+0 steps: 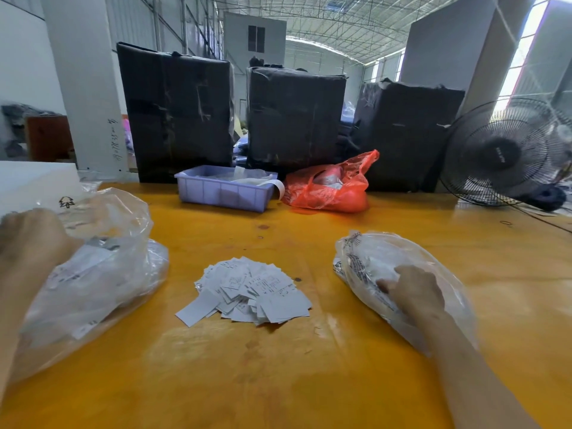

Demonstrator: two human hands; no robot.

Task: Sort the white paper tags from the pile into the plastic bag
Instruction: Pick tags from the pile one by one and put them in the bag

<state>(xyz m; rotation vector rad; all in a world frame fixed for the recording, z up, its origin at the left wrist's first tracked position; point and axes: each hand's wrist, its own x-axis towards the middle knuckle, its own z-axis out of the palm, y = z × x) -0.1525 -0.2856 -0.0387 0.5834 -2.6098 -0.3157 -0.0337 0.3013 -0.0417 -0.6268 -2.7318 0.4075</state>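
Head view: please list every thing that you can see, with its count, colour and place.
paper tags: one pile, white, table centre
plastic bags: two, clear, left and right of the pile
table: one, yellow
tray: one, lilac, far side of the table
red bag: one, right of the tray
wrapped boxes: three, black, behind the table
fan: one, black, far right
left hand: at the left bag's top
right hand: on the right bag
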